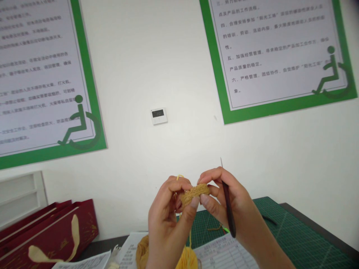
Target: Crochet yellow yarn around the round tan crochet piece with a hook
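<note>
Between my two hands is a small piece of tan crochet work [200,189], raised above the table. My left hand [171,213] pinches its left end with thumb and fingers. The fingertips of my right hand [234,198] grip its right end. A crochet hook with a dark handle [228,209] also rests in my right hand, its thin metal tip pointing up. Yellow yarn loops over my left fingers and hangs down toward a yellow yarn ball [187,258]. A tan yarn ball [142,250] sits partly hidden behind my left wrist.
A green cutting mat [297,228] covers the table at right, and printed sheets [221,252] lie in front. Dark red gift bags [56,235] with cream ribbon handles stand at left. On the white wall are a thermostat [158,116] and two green-bordered posters [280,56].
</note>
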{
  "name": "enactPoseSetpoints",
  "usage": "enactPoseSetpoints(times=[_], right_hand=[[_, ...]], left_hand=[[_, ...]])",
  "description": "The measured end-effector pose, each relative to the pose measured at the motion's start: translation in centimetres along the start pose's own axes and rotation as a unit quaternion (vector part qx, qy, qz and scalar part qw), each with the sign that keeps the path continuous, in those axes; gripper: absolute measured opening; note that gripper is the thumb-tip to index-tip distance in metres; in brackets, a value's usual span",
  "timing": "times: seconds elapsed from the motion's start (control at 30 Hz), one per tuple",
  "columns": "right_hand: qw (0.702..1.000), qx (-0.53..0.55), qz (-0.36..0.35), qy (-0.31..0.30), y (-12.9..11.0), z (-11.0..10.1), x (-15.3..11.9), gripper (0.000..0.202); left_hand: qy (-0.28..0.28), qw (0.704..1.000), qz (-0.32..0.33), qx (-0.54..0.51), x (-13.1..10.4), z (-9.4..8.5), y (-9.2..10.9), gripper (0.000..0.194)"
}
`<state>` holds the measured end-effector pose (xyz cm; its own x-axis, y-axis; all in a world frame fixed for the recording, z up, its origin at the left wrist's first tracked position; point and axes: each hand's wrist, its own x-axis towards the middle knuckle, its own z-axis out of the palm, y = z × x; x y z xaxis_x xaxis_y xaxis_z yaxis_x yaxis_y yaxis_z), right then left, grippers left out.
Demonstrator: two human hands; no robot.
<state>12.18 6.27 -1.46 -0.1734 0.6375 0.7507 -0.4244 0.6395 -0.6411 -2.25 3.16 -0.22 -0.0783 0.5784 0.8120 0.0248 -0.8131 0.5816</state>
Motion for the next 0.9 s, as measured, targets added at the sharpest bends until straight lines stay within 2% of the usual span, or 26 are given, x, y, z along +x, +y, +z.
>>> enactPoseSetpoints(times=[0.17,0.23,0.27,0.33,0.4,0.47,0.53,0.63,0.67,0.77,0.9], right_hand=[[0.991,0.011,0.074,-0.112,-0.8,-0.7,-0.3,0.041],[0.99,0.024,0.08,-0.114,-0.7,-0.7,-0.3,0.041],[0.992,0.026,0.078,-0.096,-0.5,-0.5,-0.3,0.04],[0.991,0.044,0.084,-0.093,0.1,0.1,-0.2,0.054],[0.994,0.002,0.076,-0.075,0.9,0.9,-0.3,0.063],[0.997,-0.006,0.052,-0.052,1.6,1.5,-0.3,0.055],[0.999,-0.011,0.038,-0.012,2.0,1.9,-0.3,0.042],[0.996,-0.052,0.027,0.061,2.0,2.1,-0.3,0.032],[0.994,-0.069,0.022,0.078,1.9,2.1,-0.3,0.03],[0.989,-0.109,0.0,0.102,1.6,2.1,-0.3,0.024],[0.982,-0.152,-0.026,0.111,1.6,2.0,-0.5,0.024]], left_hand=[[-0.026,0.999,-0.004,-0.044,0.5,-0.8,-0.8,0.006],[-0.054,0.996,-0.015,-0.064,0.8,-1.3,-1.1,0.006],[-0.066,0.995,-0.02,-0.071,0.9,-1.6,-1.3,0.008],[-0.071,0.994,-0.028,-0.08,1.1,-1.9,-1.6,0.01],[-0.062,0.994,-0.034,-0.087,1.2,-1.9,-1.9,0.011],[-0.044,0.993,-0.049,-0.094,1.1,-1.7,-2.0,0.006],[-0.019,0.992,-0.07,-0.099,0.9,-1.3,-1.9,0.012],[0.01,0.991,-0.088,-0.097,0.5,-0.8,-0.9,0.01],[0.009,0.991,-0.09,-0.094,0.4,-0.8,-0.5,0.015],[0.008,0.994,-0.08,-0.067,0.1,-0.8,0.5,0.013],[0.02,0.998,-0.063,-0.023,0.1,-1.0,0.8,0.021]])
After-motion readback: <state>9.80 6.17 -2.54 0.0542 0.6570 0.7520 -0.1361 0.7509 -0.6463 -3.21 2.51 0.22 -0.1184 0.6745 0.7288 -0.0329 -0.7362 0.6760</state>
